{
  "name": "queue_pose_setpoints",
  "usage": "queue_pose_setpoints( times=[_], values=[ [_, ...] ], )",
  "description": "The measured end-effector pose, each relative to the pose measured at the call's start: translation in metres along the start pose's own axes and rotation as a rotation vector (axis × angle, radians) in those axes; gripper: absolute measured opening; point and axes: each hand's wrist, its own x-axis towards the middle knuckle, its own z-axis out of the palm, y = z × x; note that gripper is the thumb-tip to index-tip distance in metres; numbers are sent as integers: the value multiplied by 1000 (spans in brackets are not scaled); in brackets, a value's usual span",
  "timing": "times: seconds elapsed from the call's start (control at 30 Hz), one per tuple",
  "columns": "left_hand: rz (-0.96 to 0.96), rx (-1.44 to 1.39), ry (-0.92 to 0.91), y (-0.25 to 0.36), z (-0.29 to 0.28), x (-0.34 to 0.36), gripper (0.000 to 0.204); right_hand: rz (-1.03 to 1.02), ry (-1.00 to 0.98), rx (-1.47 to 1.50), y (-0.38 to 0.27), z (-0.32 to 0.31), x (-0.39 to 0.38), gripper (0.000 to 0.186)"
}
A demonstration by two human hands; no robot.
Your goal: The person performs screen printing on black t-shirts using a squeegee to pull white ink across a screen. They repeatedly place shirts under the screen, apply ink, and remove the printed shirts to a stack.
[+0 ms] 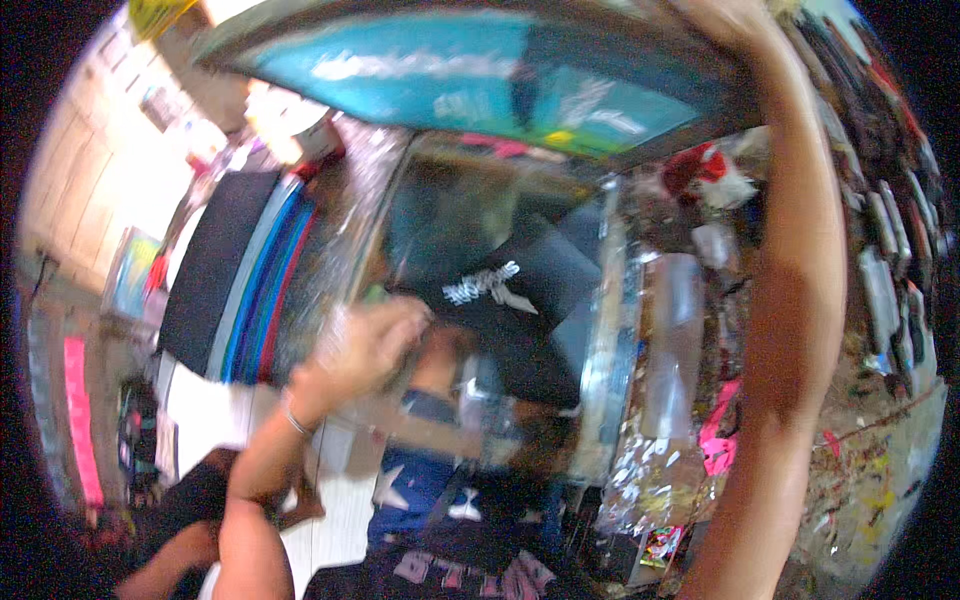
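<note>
Teal framed screen (440, 75) is slanting across the top of the picture; right hand (725, 25) is gripping its upper-right edge. Left hand (375, 345), blurred, is hovering left of centre, fingers curling; cannot tell if holding anything. Black fabric (545, 262) with white print is lying mid-picture; folded cloths (235, 275) are stacking up at left.

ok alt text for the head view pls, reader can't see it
A person's right hand is at the edge of a tilted teal screen beyond black cloth with a white print; the blurred left hand is near the cloth's left side. Stacked fabric lies to the left.
</note>
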Motion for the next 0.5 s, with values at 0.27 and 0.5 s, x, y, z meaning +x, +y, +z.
queue_pose_setpoints(
  times=[0.27,0.5],
  values=[
    [-781,-186,82,-131,-304,-43,25,46,181,50,16,11,-1,81],
    [-697,24,18,-221,-348,-111,29,-11,109,85,35,17,8,75]
  ],
)
